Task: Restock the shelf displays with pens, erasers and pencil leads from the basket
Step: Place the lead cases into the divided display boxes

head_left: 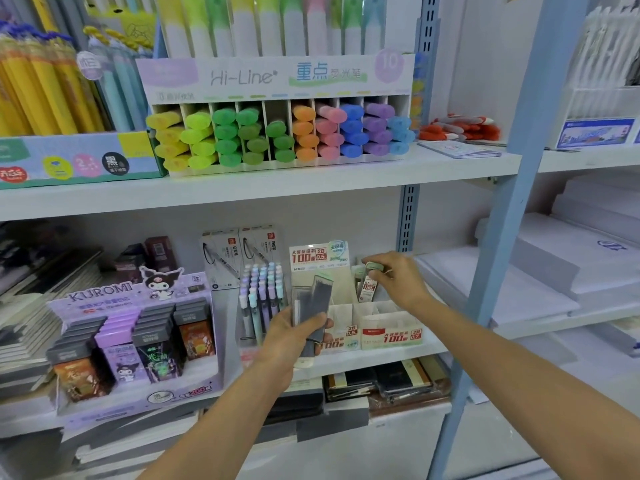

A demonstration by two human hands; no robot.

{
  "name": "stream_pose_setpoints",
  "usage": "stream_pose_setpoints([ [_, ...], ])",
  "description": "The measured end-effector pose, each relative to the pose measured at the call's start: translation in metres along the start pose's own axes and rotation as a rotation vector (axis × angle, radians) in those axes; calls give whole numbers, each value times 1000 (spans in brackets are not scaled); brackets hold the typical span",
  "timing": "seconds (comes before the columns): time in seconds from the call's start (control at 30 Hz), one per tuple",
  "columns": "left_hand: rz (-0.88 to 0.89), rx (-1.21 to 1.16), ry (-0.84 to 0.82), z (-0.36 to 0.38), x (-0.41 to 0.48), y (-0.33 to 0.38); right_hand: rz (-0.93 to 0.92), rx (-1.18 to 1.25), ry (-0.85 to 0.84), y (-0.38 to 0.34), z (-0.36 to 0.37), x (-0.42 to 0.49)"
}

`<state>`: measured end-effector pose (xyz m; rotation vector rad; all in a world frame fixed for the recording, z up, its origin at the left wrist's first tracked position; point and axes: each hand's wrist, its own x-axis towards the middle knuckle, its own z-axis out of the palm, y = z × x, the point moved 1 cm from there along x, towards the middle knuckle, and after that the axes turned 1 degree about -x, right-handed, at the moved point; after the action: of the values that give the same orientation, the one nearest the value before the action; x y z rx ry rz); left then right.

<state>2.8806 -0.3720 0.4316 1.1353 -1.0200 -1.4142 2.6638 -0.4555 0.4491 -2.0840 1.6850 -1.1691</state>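
Note:
My left hand (294, 336) grips a small stack of flat dark pencil lead cases (313, 299), fanned upward in front of the middle shelf. My right hand (398, 278) pinches one lead case with a pale green cap (369, 284) and holds it upright over the back row of the white lead display box (391, 336). That box carries red "100" labels and has mostly bare compartments. A second lead display (341, 315) stands just left of it, partly hidden by my left hand. The basket is out of view.
Left of the lead boxes stand pastel pens (261, 289) and a purple Kuromi display (138, 344). The upper shelf holds a Hi-Line highlighter rack (277, 133). A blue upright post (502, 237) rises on the right, with white paper reams (554, 268) beyond. Notebooks lie on the lower shelf.

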Motion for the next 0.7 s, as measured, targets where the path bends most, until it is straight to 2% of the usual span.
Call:
stream_pose_setpoints([
  [0.1,24,51,-19,0,1,0,26,-33,11,2,7,-3],
  [0.27,30,97,-39,3,-4,1,48,72,151,-13,2,-12],
  [0.33,32,111,-52,7,-7,4,106,316,57,-27,-4,-16],
  [0.4,48,131,-61,13,-12,6,187,596,-162,-40,-8,-23],
  [0.47,62,157,-69,21,-16,9,206,708,-306,-52,-11,-30],
  [0.57,13,141,-93,30,-25,16,220,804,-305,-62,-20,-36],
  [0.7,-82,8,-98,32,-27,22,262,868,-302,-61,-33,-38],
])
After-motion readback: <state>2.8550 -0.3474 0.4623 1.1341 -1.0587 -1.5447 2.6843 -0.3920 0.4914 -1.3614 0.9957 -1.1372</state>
